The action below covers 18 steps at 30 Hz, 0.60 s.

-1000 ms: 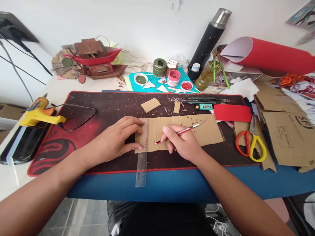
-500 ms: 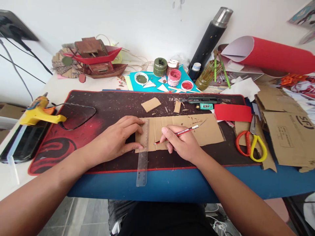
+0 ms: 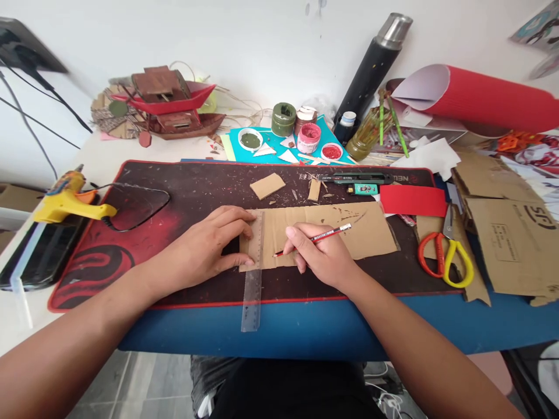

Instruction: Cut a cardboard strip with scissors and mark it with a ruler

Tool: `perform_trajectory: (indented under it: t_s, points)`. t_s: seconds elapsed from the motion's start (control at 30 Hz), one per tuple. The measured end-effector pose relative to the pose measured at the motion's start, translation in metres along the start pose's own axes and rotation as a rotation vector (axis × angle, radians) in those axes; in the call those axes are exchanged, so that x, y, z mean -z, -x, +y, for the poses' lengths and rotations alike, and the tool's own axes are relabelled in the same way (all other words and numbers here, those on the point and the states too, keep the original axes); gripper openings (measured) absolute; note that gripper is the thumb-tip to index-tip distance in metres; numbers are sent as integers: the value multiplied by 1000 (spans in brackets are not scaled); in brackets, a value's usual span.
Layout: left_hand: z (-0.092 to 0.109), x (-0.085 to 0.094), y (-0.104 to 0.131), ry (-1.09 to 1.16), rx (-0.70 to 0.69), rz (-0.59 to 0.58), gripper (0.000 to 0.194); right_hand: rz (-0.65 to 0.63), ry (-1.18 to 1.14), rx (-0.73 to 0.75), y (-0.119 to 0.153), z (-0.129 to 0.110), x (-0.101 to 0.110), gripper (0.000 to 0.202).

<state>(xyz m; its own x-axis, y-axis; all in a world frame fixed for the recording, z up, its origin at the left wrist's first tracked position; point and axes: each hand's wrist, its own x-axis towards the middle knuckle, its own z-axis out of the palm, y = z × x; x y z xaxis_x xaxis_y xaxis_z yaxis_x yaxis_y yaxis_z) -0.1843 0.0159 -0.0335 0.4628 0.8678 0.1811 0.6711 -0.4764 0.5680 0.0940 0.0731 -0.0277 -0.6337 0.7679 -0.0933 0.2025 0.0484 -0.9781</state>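
A clear plastic ruler [image 3: 251, 299] lies across the left end of a strip of brown cardboard [image 3: 369, 235], its lower part reaching past the mat's front edge. My left hand [image 3: 209, 241] holds the ruler down against the cardboard, fingertips above and thumb below, with a gap between them. A red and black pencil [image 3: 332, 231] with a white end is pinched in my right hand [image 3: 321, 253]. Its tip points left, just right of the ruler, close over the cardboard; whether it touches I cannot tell.
A yellow glue gun [image 3: 72, 201] stands at left, scissors [image 3: 445, 256] lie at right. Behind the strip are a utility knife [image 3: 356, 177], a small cardboard piece [image 3: 268, 186] and red card [image 3: 413, 201]. Open paint jars [image 3: 283, 120] and a model boat [image 3: 168, 102] stand farther back.
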Motion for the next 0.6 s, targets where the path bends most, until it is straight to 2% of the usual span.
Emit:
perform_trajectory:
  t_s: [0.6]
  points:
    - [1,0,0,-6,-3,-9,35,7,11,-11,-1,-2,-1,49]
